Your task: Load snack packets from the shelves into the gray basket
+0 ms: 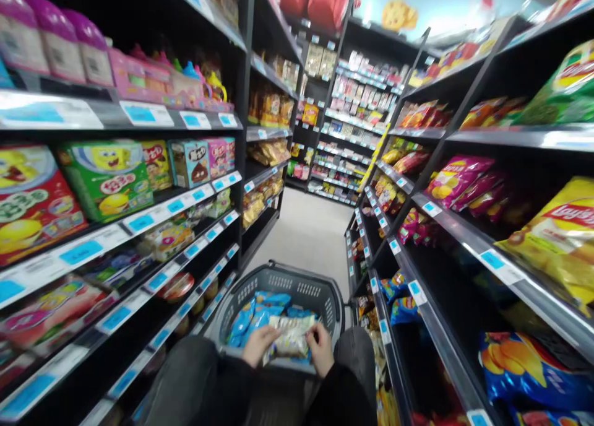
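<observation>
Between my hands is a pale, crinkled snack bag, held above the basket. My left hand grips its left edge, fingers closed on the wrapper. On the opposite side my right hand pinches the bag's right edge. Beneath it, several blue snack bags lie in a dark grey shopping basket with slotted walls. The basket sits between my knees. Print on the pale bag is too small to read.
Shelves of boxed sweets and toys line the left. Shelves of crisp bags line the right. A pale floor runs down the aisle to a tall shelf unit at the far end.
</observation>
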A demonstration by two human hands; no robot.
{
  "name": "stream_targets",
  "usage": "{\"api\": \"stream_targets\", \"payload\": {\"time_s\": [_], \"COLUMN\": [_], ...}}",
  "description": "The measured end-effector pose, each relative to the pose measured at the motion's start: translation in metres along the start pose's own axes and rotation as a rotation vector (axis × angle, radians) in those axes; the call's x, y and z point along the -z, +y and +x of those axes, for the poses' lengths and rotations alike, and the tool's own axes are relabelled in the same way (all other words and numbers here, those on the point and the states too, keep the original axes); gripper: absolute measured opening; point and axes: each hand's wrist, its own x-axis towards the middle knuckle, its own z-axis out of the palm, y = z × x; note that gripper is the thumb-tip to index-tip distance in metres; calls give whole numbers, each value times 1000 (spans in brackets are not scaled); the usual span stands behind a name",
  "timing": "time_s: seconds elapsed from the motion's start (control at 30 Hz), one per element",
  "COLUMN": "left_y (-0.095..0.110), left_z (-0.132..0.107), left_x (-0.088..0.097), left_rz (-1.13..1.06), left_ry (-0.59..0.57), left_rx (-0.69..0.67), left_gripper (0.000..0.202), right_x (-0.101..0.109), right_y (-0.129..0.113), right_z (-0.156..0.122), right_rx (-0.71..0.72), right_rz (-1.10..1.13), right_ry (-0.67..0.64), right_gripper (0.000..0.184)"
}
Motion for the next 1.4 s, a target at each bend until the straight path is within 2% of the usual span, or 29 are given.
{"api": "stream_targets", "payload": {"time_s": [0.03,0.1,0.17,0.27,0.47,0.63,0.8,0.87,0.93,1.03,1.13,1.27,1.4], "left_y": [7,11,3,-18,-32,-41,-42,-39,-35,-32,-33,-32,-24], "left_z": [-4,-9,-8,-3,5,11,4,-2,-6,-8,-6,-9,-11], "left_x": [-2,-6,-10,-14,-15,-20,-28,-27,-24,-16,-15,-19,-22], "left_rz": [11,5,0,-3,12,22,69,138,255,353,327,385,476], "left_ry": [16,12,17,29,55,43,49,81,86,-23,-111,-168,-251], "left_rx": [-19,31,95,142,96,70,54,-18,-185,-486,-665,-734,-632], "left_gripper": [55,48,42,34,23,22,20,16,18,21,21,23,28], "right_x": [5,14,18,19,22,24,23,24,25,27,30,35,39], "right_y": [-7,-20,-24,-18,-14,-18,-23,-23,-21,-18,-19,-29,-37], "right_z": [-3,-7,-8,-7,-5,-1,-2,-2,-2,-3,-4,-3,-2], "right_rx": [4,2,2,27,-12,-45,-26,6,20,-5,-30,-62,-86], "right_rz": [-50,-119,-165,-178,-137,-140,-224,-248,-233,-170,-116,-64,-47], "right_ry": [-20,-82,-147,-168,-223,-212,-192,-198,-222,-283,-325,-346,-359], "right_gripper": [20,18,19,21,22,24,24,23,23,23,24,24,28]}}
